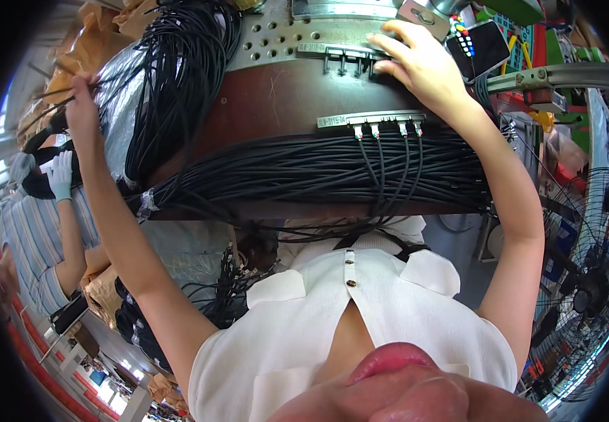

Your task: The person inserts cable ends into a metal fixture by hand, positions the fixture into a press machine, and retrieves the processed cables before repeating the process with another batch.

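My left hand (83, 98), raised at the far left, is closed around thin black cables (46, 112) that stick out past the fingers. At the back of the table, my right hand (427, 70) has its thumb and fingers on either side of a narrow grey holder bar (336, 53) with black prongs. The palm hides that bar's right end. Nearer to me lies a second holder bar (371, 119) with several cable plugs (375, 131) seated along it, their cables running down. A thick bundle of black cables (290, 169) stretches across the table's near side.
A heap of black cables (181, 77) hangs at the left. Behind are a perforated metal plate (266, 43) and a phone (484, 50). A metal rail (565, 77) and a fan (589, 288) stand at the right. Another person's gloved hand (60, 174) is at the left.
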The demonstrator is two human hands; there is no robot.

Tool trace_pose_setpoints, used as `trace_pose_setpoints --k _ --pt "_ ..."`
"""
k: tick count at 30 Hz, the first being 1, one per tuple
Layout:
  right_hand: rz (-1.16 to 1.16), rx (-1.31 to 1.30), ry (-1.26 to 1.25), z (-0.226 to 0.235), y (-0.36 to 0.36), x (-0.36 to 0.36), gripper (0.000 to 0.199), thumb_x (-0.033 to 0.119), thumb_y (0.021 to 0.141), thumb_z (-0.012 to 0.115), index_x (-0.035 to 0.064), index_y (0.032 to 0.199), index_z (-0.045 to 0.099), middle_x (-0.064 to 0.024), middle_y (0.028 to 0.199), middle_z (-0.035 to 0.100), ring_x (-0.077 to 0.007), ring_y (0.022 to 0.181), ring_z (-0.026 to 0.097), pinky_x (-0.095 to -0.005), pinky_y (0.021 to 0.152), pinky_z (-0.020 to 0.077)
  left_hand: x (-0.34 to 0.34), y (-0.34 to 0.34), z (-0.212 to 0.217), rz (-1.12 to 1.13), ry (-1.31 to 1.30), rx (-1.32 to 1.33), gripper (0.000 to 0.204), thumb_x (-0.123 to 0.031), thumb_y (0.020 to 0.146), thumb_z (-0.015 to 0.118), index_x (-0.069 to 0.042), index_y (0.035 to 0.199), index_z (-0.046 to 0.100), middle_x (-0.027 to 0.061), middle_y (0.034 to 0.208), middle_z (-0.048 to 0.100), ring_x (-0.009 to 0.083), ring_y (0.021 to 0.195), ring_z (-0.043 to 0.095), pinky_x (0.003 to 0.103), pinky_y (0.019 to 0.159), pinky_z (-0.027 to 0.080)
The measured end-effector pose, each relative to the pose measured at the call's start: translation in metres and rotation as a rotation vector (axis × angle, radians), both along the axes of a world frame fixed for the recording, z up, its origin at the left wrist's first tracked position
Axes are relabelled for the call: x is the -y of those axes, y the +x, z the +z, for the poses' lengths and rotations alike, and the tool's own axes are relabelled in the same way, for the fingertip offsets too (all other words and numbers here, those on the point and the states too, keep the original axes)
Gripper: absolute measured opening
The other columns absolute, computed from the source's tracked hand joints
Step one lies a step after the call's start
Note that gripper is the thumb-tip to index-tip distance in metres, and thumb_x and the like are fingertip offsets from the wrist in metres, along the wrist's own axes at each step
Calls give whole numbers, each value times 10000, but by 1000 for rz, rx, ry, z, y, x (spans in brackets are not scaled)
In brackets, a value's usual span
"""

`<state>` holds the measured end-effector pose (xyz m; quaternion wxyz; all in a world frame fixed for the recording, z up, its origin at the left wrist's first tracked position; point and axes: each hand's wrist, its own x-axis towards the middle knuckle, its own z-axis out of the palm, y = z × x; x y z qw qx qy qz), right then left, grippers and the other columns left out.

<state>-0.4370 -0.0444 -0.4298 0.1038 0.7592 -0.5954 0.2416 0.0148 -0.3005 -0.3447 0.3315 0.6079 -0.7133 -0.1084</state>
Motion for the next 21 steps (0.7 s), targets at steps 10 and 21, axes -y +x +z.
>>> trace_pose_setpoints --k 10,21 --pt "83 456 299 9 35 -48 176 164 817 676 64 962 670 -69 879 626 -263 849 613 -365 741 495 -235 -189 -54 -920 1232 -527 548 -434 1017 372 43 1181 587 161 990 692 219 857 673 303 763 538" --pt "-216 91 34 4 -36 104 180 180 860 604 23 924 662 -160 781 627 -313 675 588 -408 627 479 -70 -329 -92 -861 1488 -1362 209 -125 997 429 26 995 574 135 857 613 194 702 595 309 589 548"
